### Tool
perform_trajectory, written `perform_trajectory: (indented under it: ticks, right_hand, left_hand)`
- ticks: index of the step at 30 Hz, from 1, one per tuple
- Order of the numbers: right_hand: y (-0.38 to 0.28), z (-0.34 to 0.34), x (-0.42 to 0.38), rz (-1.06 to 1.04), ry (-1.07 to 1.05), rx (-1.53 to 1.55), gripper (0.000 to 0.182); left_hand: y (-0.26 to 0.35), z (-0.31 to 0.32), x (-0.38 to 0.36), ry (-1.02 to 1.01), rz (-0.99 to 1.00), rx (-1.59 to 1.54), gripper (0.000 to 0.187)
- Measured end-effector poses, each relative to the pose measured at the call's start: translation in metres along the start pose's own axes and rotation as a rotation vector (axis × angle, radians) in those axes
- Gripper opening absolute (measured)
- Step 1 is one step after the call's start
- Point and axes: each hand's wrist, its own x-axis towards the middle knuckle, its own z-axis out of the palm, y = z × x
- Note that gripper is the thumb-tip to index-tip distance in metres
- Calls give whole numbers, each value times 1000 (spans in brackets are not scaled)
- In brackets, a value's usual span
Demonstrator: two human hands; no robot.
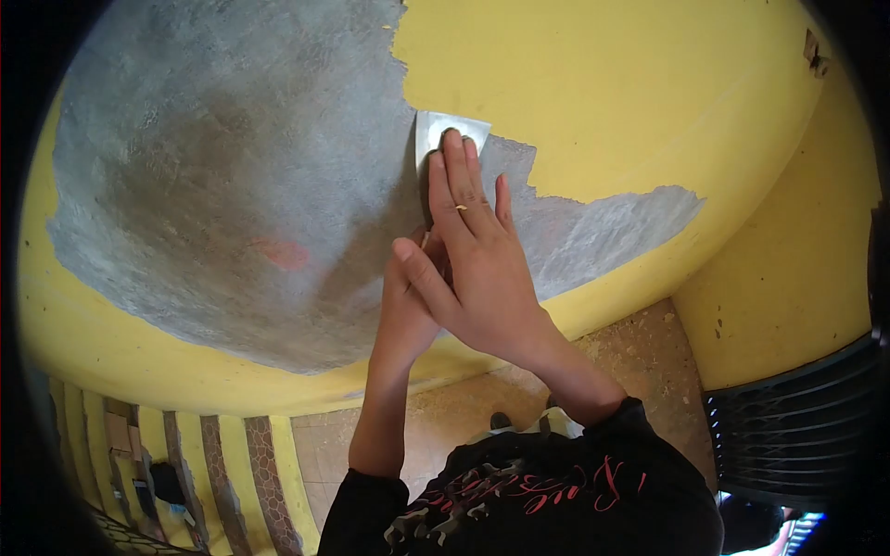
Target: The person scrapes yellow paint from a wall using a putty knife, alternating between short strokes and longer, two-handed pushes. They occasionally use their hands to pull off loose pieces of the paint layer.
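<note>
A metal scraper (434,123) with a broad, thin blade lies against the wall, its front edge where yellow paint meets bare grey. My right hand (482,269) rests over the tool, fingers stretched flat along the blade and thumb out to the left; a ring shows on one finger. Beneath it, my left hand (405,301) is closed around what appears to be the scraper's handle. The handle and most of the left fingers are hidden under my right hand. Yellow paint (593,83) with a ragged edge borders the grey patch (213,167).
A tiled floor (413,426) with pale flecks runs below the wall. Yellow-edged steps (236,463) with patterned treads lie at the lower left, where a dark object (168,483) sits. A dark metal grille (797,426) stands at the lower right.
</note>
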Motion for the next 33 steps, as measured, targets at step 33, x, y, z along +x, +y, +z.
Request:
perform_trajectory:
  ticks: [33]
  right_hand:
    - [-1,0,11,-52,54,57,76]
  left_hand:
    - [61,-31,11,-181,-388,100,31]
